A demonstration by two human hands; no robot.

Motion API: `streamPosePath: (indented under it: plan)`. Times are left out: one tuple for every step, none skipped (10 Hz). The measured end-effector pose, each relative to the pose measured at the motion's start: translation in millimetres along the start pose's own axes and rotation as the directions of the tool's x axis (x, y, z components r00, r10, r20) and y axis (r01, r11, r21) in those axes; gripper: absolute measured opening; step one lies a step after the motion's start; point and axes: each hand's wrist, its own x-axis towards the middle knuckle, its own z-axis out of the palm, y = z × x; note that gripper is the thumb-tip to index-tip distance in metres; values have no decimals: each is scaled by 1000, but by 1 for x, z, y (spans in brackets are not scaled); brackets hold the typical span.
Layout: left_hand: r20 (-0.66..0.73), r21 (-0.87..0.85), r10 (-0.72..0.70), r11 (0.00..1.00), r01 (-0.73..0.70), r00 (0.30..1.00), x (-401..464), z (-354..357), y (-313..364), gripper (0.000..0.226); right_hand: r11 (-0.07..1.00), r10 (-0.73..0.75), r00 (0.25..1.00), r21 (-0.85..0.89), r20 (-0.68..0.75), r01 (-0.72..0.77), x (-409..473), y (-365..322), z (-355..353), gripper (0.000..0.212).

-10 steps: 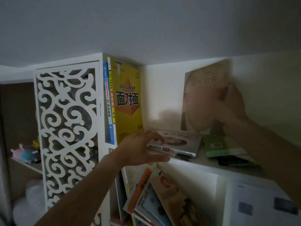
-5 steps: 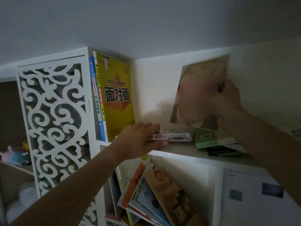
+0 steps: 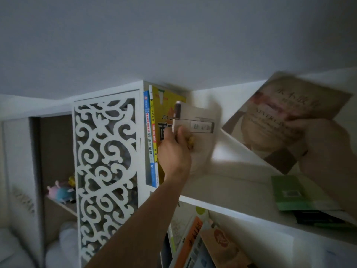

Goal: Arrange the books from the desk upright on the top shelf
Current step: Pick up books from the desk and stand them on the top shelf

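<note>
While left hand [image 3: 173, 149] grips it, pale book [image 3: 199, 136] upright, blurred.

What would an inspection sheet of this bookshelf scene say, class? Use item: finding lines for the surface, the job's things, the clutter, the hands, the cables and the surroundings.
Surface: white top shelf, dimly lit.
Job's things: yellow book and blue book stand upright at the left end; pale book lifted on edge beside them; tan book held tilted in the air.
Clutter: green book lies flat on the shelf, a dark item beside it.
Hands: left hand grips the pale book; right hand grips the tan book.
Cables: nothing seen.
Surroundings: white fretwork panel; leaning books below; soft toys at left.
</note>
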Motion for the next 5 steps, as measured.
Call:
streamPosePath:
  plan:
    - [-44, -63, -198, 979, 196, 979, 13, -1, -1, 26, 999, 30, 998, -41, 52, -28, -9, 23, 24, 32]
    - [101, -55, -108, 992, 114, 989, -9, 1, -16, 30, 990, 136, 980, 11, 144, -139, -29, 46, 51, 49]
    - [186, -95, 1, 995, 17, 982, -25, -1, -35, 49, 984, 174, 966, -72, 191, -163, -40, 67, 74, 46]
    - [154, -88, 70, 994, -57, 986, -21, -4, -40, 56, 982, 171, 957, -116, 233, -147, -37, 80, 81, 42]
    - [139, -70, 192, 980, -184, 971, -12, -2, -45, 51, 981, 165, 948, -147, 271, -129, -31, 88, 80, 40]
